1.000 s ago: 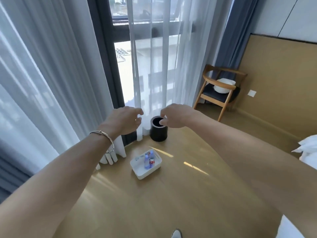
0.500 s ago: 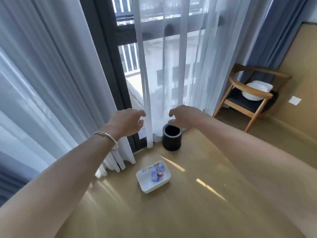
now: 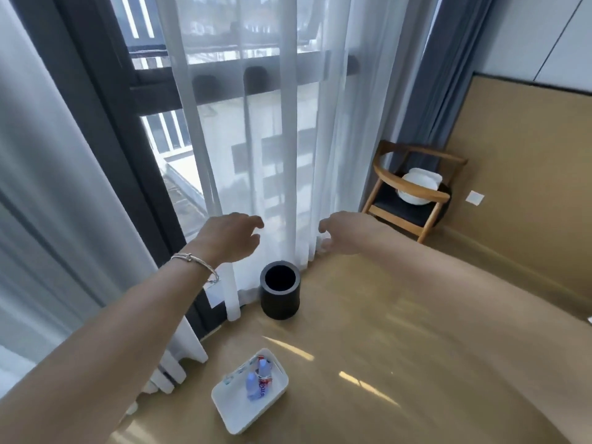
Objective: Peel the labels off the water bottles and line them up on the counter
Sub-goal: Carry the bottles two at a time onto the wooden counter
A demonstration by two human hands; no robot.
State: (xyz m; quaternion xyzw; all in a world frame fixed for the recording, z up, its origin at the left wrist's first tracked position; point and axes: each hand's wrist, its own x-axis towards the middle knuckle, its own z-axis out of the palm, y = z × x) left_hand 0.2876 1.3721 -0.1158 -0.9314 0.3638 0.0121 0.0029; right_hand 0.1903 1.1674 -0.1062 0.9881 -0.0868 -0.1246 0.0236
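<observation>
Neither grip holds anything: your left hand [image 3: 232, 237] and right hand [image 3: 347, 232] both reach out palm-down with fingers loosely spread, in front of the sheer curtain [image 3: 288, 139], apart from each other and well above the floor. Your left wrist wears a thin bracelet [image 3: 195, 264]. Two bottles [image 3: 259, 378] lie side by side in a white tray [image 3: 237, 411] on the floor [image 3: 384, 347], far below your hands; both carry labels with red on them, though the print is too blurred to read. Just beyond the tray, a black bin [image 3: 280, 294] stands upright against the curtain's hem, between your hands as seen from above. Off to the right a wooden chair [image 3: 413, 190] holds a white object on its dark seat.
</observation>
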